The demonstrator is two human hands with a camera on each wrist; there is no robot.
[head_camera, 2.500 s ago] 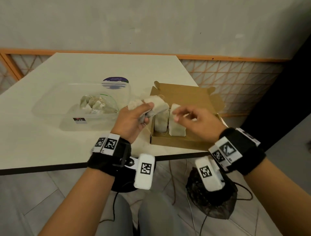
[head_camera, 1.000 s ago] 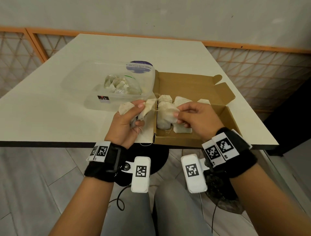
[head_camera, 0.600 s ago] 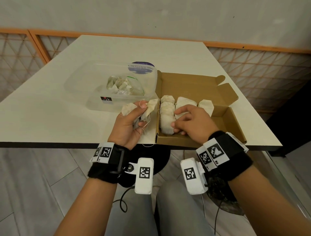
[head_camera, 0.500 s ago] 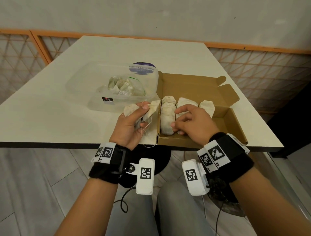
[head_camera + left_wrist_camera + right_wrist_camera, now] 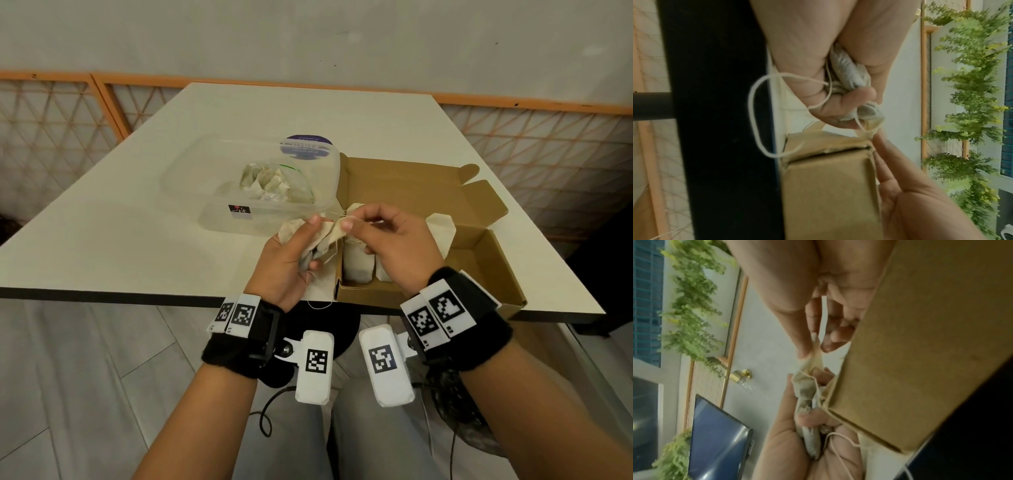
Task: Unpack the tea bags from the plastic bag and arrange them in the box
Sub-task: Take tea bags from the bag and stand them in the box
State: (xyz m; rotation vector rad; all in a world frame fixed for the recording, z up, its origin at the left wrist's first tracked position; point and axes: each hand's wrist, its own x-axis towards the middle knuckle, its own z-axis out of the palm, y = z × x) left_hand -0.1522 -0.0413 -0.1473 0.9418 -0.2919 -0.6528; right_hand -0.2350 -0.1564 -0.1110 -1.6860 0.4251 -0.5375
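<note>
My left hand (image 5: 310,236) grips a bunch of tea bags (image 5: 301,236) just left of the brown cardboard box (image 5: 479,260), their strings (image 5: 756,113) dangling over the table edge. The right hand (image 5: 347,221) pinches the top corner of one tea bag (image 5: 337,231) in that bunch; the wrist view shows thumb and forefinger closed on its tip (image 5: 813,345). Several tea bags (image 5: 358,263) stand in a row at the box's left end, partly hidden by the right hand. The plastic bag (image 5: 270,183) with more tea bags lies in a clear tub.
The clear plastic tub (image 5: 212,178) touches the box's left side, with a round purple-labelled lid (image 5: 305,145) behind it. The box's lid and flaps (image 5: 404,178) stand open at the back. The box sits close to the table's front edge (image 5: 137,296).
The right hand has lifted off the tea bags set in the box and moved left to the left hand's bunch, pinching one bag's top. The left hand stayed put.
</note>
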